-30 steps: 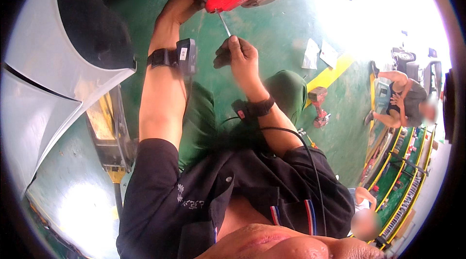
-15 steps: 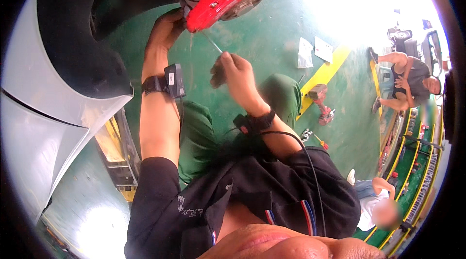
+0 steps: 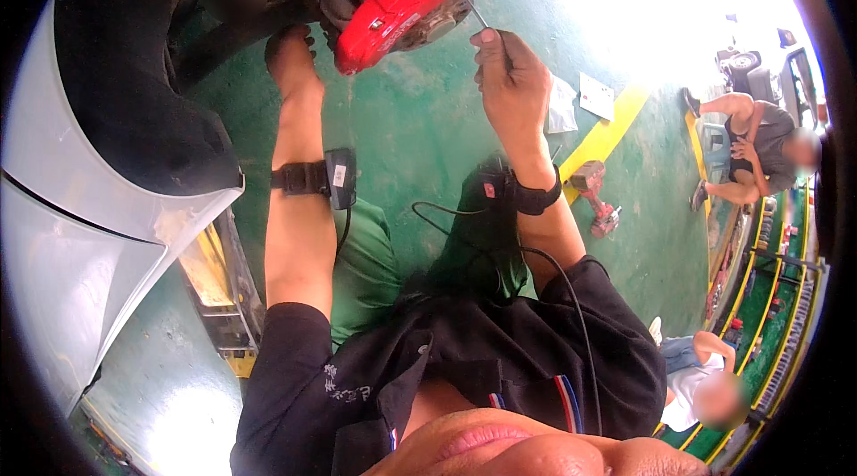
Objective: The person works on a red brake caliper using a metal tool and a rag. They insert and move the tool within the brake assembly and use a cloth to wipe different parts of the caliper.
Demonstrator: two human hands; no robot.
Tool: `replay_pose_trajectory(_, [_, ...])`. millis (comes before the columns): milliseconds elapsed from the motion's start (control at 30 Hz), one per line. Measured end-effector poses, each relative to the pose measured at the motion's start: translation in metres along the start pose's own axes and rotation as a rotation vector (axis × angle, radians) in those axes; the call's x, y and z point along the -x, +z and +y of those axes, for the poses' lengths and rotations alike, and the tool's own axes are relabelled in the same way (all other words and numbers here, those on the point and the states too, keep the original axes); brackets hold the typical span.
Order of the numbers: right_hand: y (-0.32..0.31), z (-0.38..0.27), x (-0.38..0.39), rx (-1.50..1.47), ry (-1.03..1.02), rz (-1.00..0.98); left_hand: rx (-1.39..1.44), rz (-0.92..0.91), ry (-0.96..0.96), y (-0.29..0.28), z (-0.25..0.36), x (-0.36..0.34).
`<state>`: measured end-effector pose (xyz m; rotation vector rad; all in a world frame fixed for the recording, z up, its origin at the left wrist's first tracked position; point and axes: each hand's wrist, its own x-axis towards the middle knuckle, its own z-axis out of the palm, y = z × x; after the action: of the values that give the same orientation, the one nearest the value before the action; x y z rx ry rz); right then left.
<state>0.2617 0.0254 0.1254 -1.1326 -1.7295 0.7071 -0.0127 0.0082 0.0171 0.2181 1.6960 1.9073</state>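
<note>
A red brake caliper point(image 3: 397, 16) sits over a dirty brake disc point(image 3: 439, 22) at the top middle. My right hand point(image 3: 513, 79) is closed around a thin silver rod-like tool point(image 3: 471, 4). The tool's far tip meets the caliper's upper right end; its exact kind is unclear. Left of the caliper's lower end, my left hand point(image 3: 293, 65) has its fingers curled beside the dark suspension parts point(image 3: 237, 43). It is apart from the red caliper, and what those fingers hold, if anything, is hidden.
A pale car body panel point(image 3: 80, 235) with a dark wheel-arch liner point(image 3: 134, 110) fills the left. On the green floor lie a red cordless power tool point(image 3: 596, 197), a clear bag point(image 3: 562, 105) and a paper sheet point(image 3: 596, 96). Two people sit at the right by a rack point(image 3: 786, 297).
My right hand has moved up and right, taking the tool from the caliper's lower end to its upper right end. My left hand has come away from the caliper, slightly down and left.
</note>
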Motion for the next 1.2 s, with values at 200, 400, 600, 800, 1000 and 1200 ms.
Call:
replay_pose_trajectory(200, [0.001, 0.003, -0.004, 0.018, -0.025, 0.027, 0.046, -0.017, 0.005, 0.002, 0.010, 0.009])
replay_pose_trajectory(400, [0.000, 0.005, -0.004, 0.060, -0.046, 0.011, 0.055, -0.022, 0.014, 0.004, 0.008, 0.009])
replay_pose_trajectory(600, [0.003, 0.007, -0.006, 0.022, -0.052, 0.038, 0.039, -0.024, 0.019, 0.004, 0.008, 0.008])
replay_pose_trajectory(800, [-0.003, -0.013, -0.010, -0.206, 0.224, -0.045, 0.111, -0.025, 0.026, 0.007, 0.005, 0.006])
replay_pose_trajectory(1000, [-0.001, 0.000, -0.015, 0.287, -0.351, 0.112, 0.142, -0.023, 0.084, 0.012, 0.007, 0.006])
replay_pose_trajectory(1200, [-0.010, -0.006, -0.017, 0.025, -0.055, -0.127, 0.013, -0.074, 0.581, 0.018, 0.037, 0.025])
